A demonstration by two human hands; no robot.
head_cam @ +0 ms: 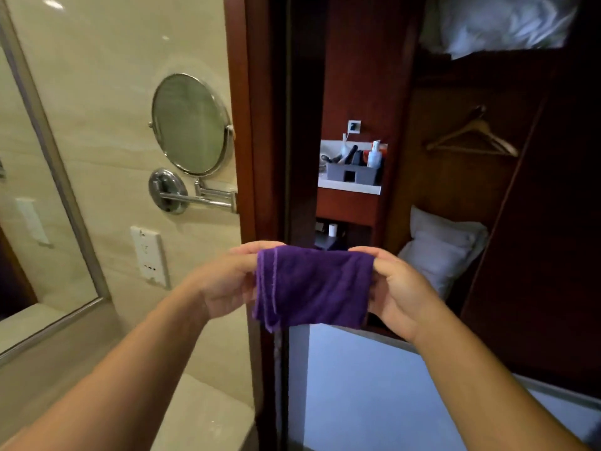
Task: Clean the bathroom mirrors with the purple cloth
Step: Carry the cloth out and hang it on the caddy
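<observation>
Head view: we hold the purple cloth point(313, 284) stretched between both hands in front of the doorway, well apart from either mirror. The left hand point(224, 281) pinches its left top corner and the right hand point(396, 294) pinches the right one, thumbs and fingers curled onto the fabric. The cloth hangs in loose folded layers with one edge drooping lower at the left. In our judgement, a pad this loose could unfold or slip once we press with it, leaving bare fingers to smear the glass. The round mirror point(192, 123) sits on a pivot above a folding swing arm point(195, 198), so a firm push will likely tilt it or swing it toward the door frame point(247, 125); bracing the rim with the free hand would help. The wall socket point(149, 255) lies just below, a worry if the cloth is damp. The round glass looks grey and streaky, though that may be only reflection. The large wall mirror point(32, 190) is at the far left.
</observation>
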